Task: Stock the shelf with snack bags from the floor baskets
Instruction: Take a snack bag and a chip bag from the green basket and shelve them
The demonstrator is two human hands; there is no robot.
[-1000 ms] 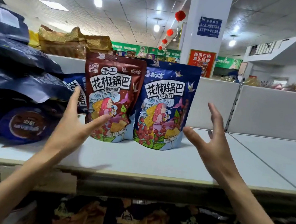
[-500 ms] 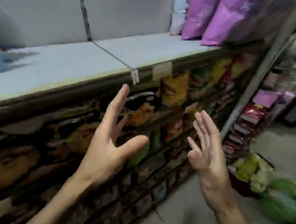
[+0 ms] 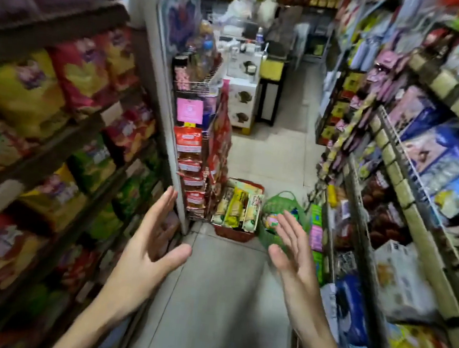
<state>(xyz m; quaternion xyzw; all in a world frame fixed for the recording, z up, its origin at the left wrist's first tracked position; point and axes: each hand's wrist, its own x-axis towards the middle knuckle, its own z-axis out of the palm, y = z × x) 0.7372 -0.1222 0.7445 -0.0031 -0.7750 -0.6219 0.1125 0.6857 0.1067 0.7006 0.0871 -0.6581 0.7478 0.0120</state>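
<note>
Tiled aisle floor point(image 3: 223, 300) ahead. My left hand point(image 3: 146, 250) and right hand point(image 3: 293, 260) hang empty, fingers spread. The red basket point(image 3: 233, 235) of snack bags point(image 3: 234, 207) sits beyond them, bags lengthwise away; green basket point(image 3: 273, 204) nearer my right.

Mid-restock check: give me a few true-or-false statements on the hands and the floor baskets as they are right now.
1. The left hand and the right hand hold nothing. True.
2. The green basket stands beside the red basket on the floor. True.
3. The red basket is empty. False: snack packets stand upright in it.
4. The right hand grips the green basket's handle. False: its fingers are spread and hold nothing.
</note>
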